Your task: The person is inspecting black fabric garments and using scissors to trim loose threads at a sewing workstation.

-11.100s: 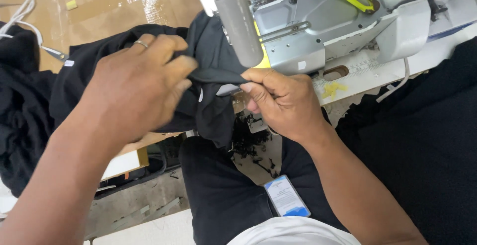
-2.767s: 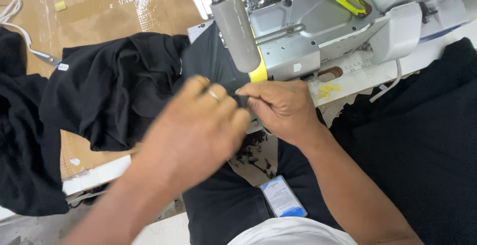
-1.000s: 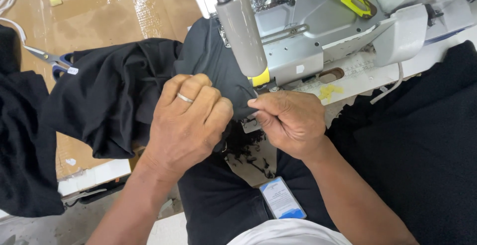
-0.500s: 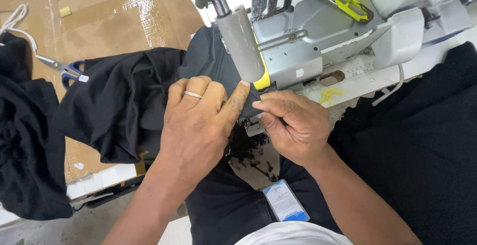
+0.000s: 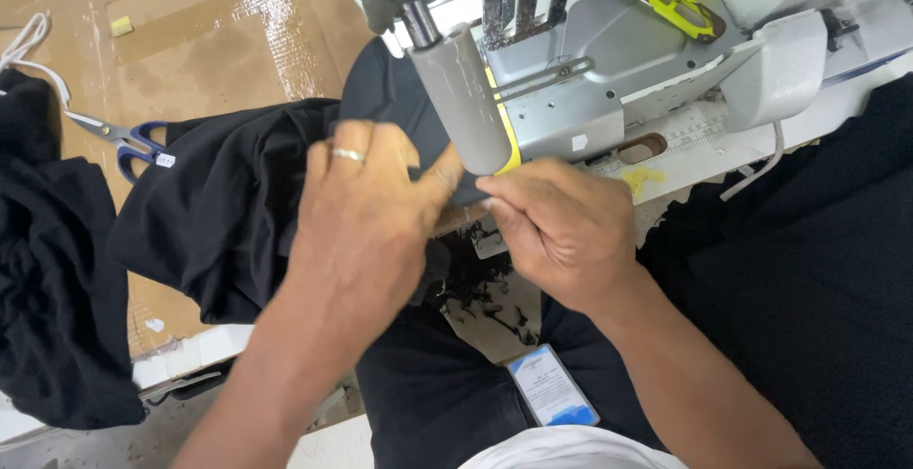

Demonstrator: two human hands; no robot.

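- Black fabric (image 5: 228, 212), a dark garment, is draped over the cardboard-covered worktop (image 5: 219, 22) at centre left, its leading edge fed up to the grey cylinder arm (image 5: 461, 98) of the sewing machine (image 5: 647, 50) at upper centre.
- The left hand (image 5: 366, 222) has slid up and right since half a second ago; it now lies flat on the cloth, ringed finger spread, thumb touching the base of the cylinder.
- The right hand (image 5: 566, 231) has closed in from the right, its fingers pinching the fabric's edge just under the cylinder's yellow tip.
- Both hands now meet at the machine, so the edge looks seated for stitching.
- Blue-handled scissors (image 5: 124, 136) lie at the left, near more black cloth (image 5: 57, 288) heaped at the frame's left edge.
- A card-like tag (image 5: 552, 388) rests on the lap at lower centre.
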